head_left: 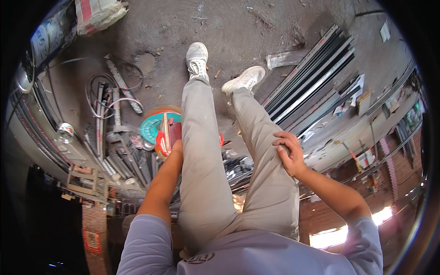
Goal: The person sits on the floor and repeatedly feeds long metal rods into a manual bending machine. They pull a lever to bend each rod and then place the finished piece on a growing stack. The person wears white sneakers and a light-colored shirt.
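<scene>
My left hand (177, 146) hangs down beside my left leg, at the lower end of a dark red flat thing (175, 132). Its fingers are mostly hidden, so whether it grips that thing cannot be made out. Next to it is a pale narrow strip (165, 129), above red plastic (160, 147) and a round turquoise lid or tub (149, 128). My right hand (290, 153) rests on my right trouser leg (263, 137) near the knee, thumb apart from the loosely bent fingers, holding nothing.
Long dark metal profiles (308, 75) lie in a bundle at the right. Toward the left are metal offcuts (123, 158), a coiled cable (91, 94) and a plastic bottle (65, 131). A red-and-white sack (97, 16) lies far left. My shoes (197, 57) stand on the dirty floor.
</scene>
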Action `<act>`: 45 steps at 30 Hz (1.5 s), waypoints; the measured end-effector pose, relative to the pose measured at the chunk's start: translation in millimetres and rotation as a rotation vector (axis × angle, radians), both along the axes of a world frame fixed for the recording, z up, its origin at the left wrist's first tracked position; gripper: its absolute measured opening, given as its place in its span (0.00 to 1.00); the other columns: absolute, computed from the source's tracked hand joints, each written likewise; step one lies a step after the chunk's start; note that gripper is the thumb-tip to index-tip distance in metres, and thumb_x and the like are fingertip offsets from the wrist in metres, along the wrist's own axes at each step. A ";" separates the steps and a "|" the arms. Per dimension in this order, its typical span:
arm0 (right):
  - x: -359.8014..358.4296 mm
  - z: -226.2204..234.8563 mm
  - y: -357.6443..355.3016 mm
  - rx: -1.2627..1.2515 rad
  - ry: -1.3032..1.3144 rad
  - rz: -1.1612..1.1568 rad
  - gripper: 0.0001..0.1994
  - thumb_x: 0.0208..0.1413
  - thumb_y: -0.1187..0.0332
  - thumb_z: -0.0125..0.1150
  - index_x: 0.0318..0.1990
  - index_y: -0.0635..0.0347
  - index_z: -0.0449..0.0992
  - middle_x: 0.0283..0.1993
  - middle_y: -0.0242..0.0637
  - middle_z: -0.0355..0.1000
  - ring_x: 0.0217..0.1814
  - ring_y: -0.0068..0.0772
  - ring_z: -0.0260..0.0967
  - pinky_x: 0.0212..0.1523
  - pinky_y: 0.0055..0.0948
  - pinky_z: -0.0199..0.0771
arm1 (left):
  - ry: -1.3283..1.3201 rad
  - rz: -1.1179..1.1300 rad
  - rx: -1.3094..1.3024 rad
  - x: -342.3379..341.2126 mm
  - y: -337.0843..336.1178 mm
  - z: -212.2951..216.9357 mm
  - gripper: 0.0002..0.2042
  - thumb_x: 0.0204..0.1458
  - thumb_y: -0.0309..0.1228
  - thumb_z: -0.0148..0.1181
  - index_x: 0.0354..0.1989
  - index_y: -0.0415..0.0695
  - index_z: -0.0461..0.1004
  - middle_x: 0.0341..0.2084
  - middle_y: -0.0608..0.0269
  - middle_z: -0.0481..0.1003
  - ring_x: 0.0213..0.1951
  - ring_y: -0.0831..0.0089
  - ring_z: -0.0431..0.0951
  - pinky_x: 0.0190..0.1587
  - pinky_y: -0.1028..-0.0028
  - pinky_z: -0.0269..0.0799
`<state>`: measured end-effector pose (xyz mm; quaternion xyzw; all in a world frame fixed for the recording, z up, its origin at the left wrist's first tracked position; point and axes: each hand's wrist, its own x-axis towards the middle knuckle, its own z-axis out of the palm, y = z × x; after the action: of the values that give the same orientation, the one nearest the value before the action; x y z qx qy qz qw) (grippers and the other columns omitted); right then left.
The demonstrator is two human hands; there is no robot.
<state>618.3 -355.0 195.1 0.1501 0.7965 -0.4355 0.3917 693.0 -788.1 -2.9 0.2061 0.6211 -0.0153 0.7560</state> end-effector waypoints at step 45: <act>-2.3 -21.3 -14.3 -0.183 -0.044 0.262 0.14 0.56 0.67 0.53 0.45 0.66 0.76 0.56 0.53 0.73 0.63 0.56 0.66 0.67 0.48 0.61 | 0.846 -0.262 0.196 76.9 -21.1 -141.2 0.31 0.59 0.46 0.58 0.69 0.46 0.64 0.72 0.50 0.60 0.74 0.55 0.55 0.76 0.57 0.50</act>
<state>616.0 -369.3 173.8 0.0182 0.7573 -0.4482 0.4746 769.9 -809.2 -144.1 0.3293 0.8425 -0.1349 0.4044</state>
